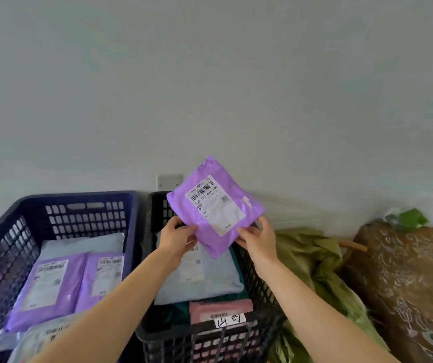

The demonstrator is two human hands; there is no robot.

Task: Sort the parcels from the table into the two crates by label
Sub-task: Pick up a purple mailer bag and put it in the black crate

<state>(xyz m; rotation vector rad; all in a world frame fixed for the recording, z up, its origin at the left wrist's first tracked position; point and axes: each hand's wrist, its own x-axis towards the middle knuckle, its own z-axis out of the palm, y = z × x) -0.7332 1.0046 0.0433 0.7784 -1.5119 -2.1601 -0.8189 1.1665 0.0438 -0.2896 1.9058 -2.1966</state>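
A purple parcel [214,205] with a white shipping label is held up above the black crate [210,339], label facing me. My left hand [177,237] grips its lower left edge and my right hand [258,235] grips its lower right edge. The black crate carries a white handwritten tag on its front rim and holds a grey parcel [204,281] and a pink parcel [220,309]. To the left, the dark blue crate [76,200] holds two purple parcels [47,286] and grey ones.
A crumpled green cloth [314,260] lies right of the black crate. A brown patterned surface [406,279] stands at the far right with plastic bags [419,218] on it. A pale wall with a socket plate [169,180] is behind the crates.
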